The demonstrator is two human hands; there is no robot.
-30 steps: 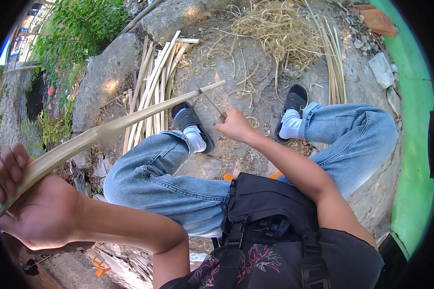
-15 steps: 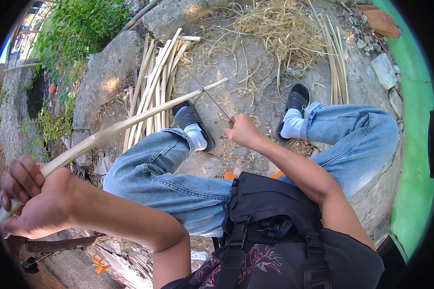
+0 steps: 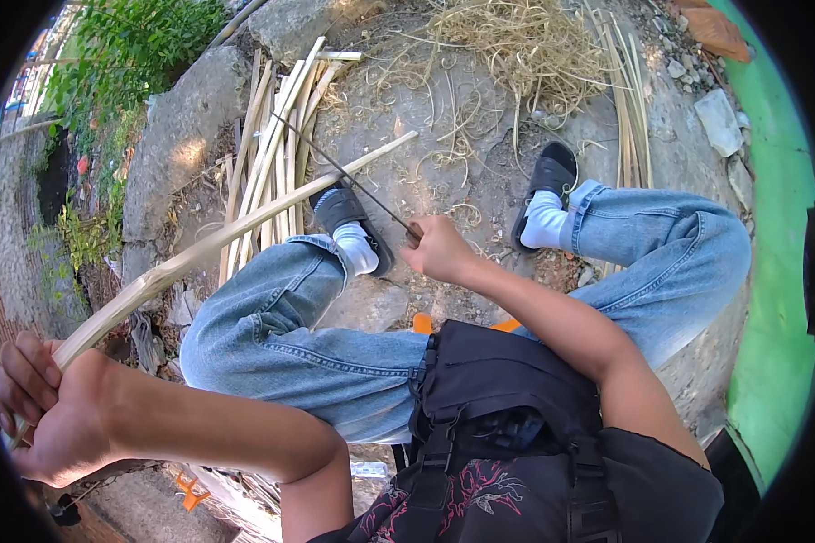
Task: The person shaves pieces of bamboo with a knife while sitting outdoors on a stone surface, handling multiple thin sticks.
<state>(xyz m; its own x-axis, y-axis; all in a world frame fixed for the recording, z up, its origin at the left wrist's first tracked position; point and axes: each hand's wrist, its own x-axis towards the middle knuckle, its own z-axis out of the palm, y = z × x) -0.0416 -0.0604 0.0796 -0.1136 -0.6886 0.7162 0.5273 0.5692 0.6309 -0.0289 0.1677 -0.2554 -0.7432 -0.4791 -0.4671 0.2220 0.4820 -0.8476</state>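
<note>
At the far left, my left hand [image 3: 50,407] is closed around the lower end of a long pale bamboo strip [image 3: 210,246], which slants up and rightward past my left knee. My right hand [image 3: 441,253], between my shins, grips a knife [image 3: 371,195] with a long, thin, dark blade seen nearly edge-on. In view, the blade crosses the strip near its far end, over my left sandal; whether they touch I cannot tell. My right fingers hide the knife's handle.
Beyond my left foot lies a pile of pale strips [image 3: 267,136]. Curly shavings [image 3: 534,54] are heaped ahead, and more strips [image 3: 632,109] lie beyond my right foot. A green wall [image 3: 779,271] borders the right; a concrete slab [image 3: 177,136] and plants [image 3: 136,54] are left.
The knife has swung leftward, its tip now over the strip pile, and my right hand has moved slightly left. My left hand and the strip have shifted a little left and downward.
</note>
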